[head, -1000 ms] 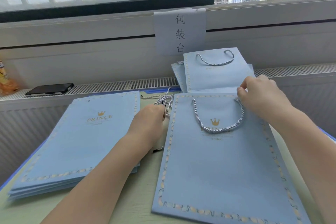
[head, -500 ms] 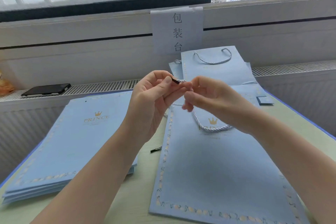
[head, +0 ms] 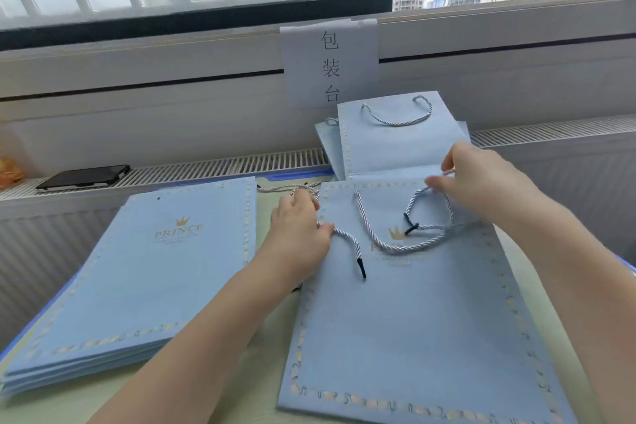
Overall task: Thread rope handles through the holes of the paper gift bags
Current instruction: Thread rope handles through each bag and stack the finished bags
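We see the flat gift bag [head: 413,320] on the table [head: 220,389], marked PRINCE. Our right hand [head: 481,182] pinches a rope handle [head: 430,213] at its top edge; our left hand [head: 299,234] grips another rope [head: 347,241].

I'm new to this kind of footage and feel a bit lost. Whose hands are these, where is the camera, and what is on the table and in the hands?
No machine here: a person wears a camera on the head, looking forward and down at their own hands. The left hand grips a loose rope handle with a dark tip. The right hand pinches another rope at the top edge of a flat blue gift bag. To the left lies a stack of bags without handles; behind, finished bags lean on the wall under a paper sign. A phone lies on the vent.
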